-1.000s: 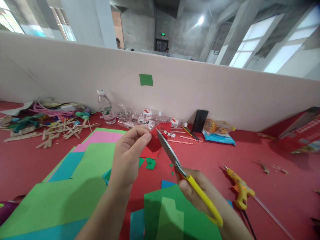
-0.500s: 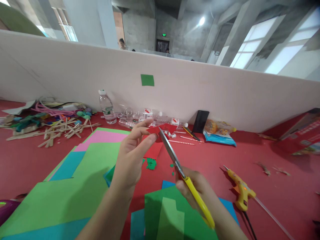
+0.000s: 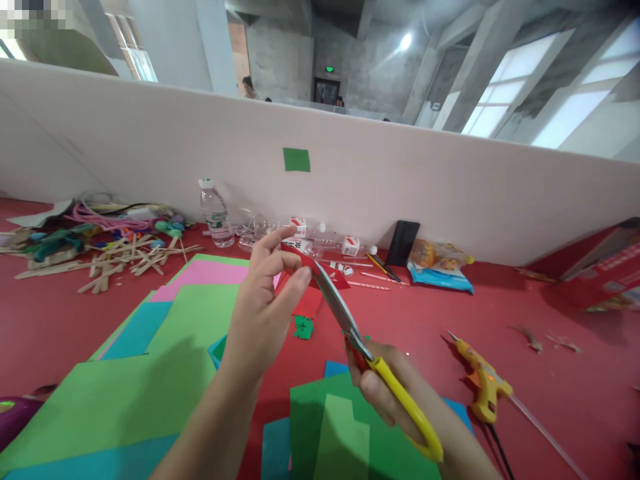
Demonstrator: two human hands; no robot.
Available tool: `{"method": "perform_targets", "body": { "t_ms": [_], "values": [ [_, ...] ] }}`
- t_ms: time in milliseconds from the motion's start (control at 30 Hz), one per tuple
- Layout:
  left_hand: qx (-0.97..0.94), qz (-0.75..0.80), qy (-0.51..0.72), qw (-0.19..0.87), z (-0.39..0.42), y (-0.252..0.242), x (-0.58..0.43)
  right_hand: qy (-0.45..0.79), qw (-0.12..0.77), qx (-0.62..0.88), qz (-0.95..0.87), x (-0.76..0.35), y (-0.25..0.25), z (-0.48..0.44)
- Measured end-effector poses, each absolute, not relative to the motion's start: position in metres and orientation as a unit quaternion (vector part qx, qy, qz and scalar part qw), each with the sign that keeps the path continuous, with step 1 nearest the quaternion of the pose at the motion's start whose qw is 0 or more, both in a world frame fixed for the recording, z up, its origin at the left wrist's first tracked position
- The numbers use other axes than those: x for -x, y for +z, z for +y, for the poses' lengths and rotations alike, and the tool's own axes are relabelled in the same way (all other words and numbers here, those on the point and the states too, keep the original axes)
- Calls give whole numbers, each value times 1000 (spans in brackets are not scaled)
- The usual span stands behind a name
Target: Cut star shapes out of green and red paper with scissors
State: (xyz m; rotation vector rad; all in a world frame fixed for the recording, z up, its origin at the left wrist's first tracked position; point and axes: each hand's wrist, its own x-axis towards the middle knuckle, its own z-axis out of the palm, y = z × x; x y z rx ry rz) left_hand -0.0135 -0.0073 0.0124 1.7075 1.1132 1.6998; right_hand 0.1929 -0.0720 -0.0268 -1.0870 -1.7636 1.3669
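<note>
My left hand pinches a small piece of red paper between thumb and fingers, raised above the table. My right hand grips yellow-handled scissors, whose blades point up and left. The blade tips meet the red paper by my left thumb; whether they are cutting into it I cannot tell. Below the hands lie another red paper piece and a green cut-out. Under my right hand is a dark green sheet with a light green strip on it.
Light green sheets cover the left of the red table. A yellow glue gun lies at right. Along the white partition are wooden sticks, an upright water bottle, a black phone-like slab and a snack packet.
The red paper has turned in my left fingers and shows a narrower face. My right hand and the scissors have shifted slightly right and down.
</note>
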Motion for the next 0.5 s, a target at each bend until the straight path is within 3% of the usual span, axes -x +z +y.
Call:
{"method": "perform_targets", "body": {
  "t_ms": [200, 500],
  "values": [
    [-634, 432, 607, 208, -10, 16, 15, 523, 305, 419, -677, -195, -24, -69],
    [-613, 444, 609, 237, -8, 15, 12, 507, 286, 438, -685, -198, -23, -68]
  ]
}}
